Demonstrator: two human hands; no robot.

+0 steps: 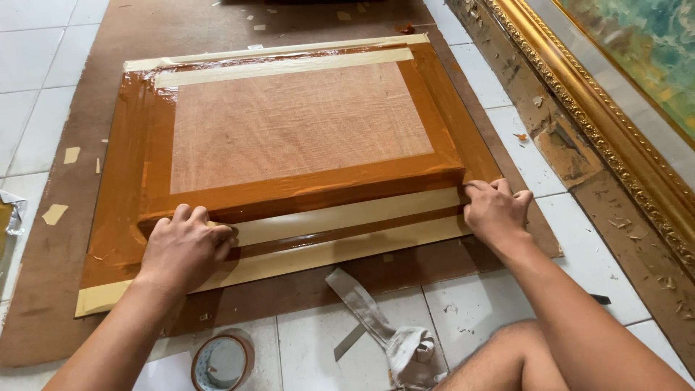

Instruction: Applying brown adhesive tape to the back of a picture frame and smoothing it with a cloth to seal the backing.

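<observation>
A flat rectangular wooden panel [297, 123], its edges wrapped in glossy brown tape, lies on a brown board [101, 80] on the tiled floor. Strips of pale masking tape [340, 217] run along its near and far edges. My left hand [184, 250] presses down on the near tape strip at the left, fingers curled. My right hand [496, 210] pinches the right end of the same strip at the panel's near right corner.
A roll of brown tape [222, 362] lies on the tiles by my left forearm. A grey cloth strap with a metal blade [384, 329] rests near my knee. An ornate gold picture frame [615, 123] leans along the right. Tape scraps [54, 213] litter the left.
</observation>
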